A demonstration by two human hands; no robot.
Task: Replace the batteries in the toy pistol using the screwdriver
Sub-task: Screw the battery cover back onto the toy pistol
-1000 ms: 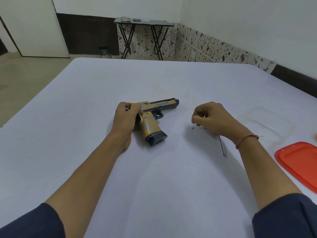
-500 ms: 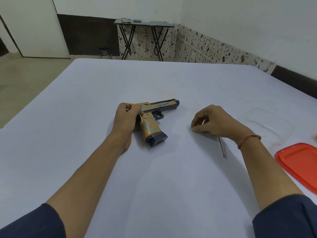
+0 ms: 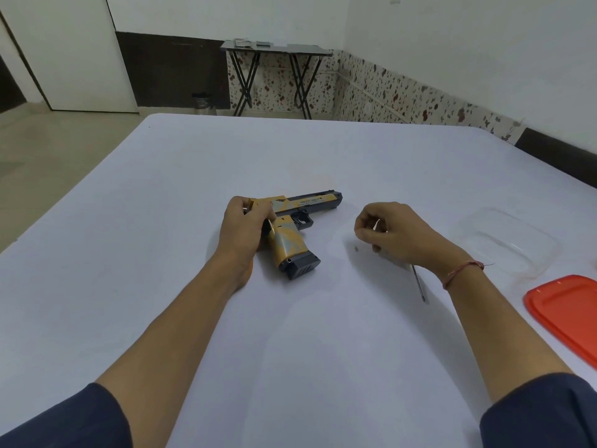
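My left hand (image 3: pixel 245 227) curls its fingers round the rear of the toy pistol (image 3: pixel 287 242), which lies at the middle of the table (image 3: pixel 145 253). My right hand (image 3: pixel 397 236), nearer the right edge, wraps curled fingers round the screwdriver (image 3: pixel 419 284), with a tiny screw (image 3: pixel 356 249) beside it.

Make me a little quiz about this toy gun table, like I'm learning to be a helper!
1. True or false: the left hand holds the toy pistol.
2. What colour is the lid at the right edge of the table? A red, B green, C blue.
3. Which tool's thin shaft pokes out below the right hand?
Key: 1 true; 2 A; 3 the screwdriver.
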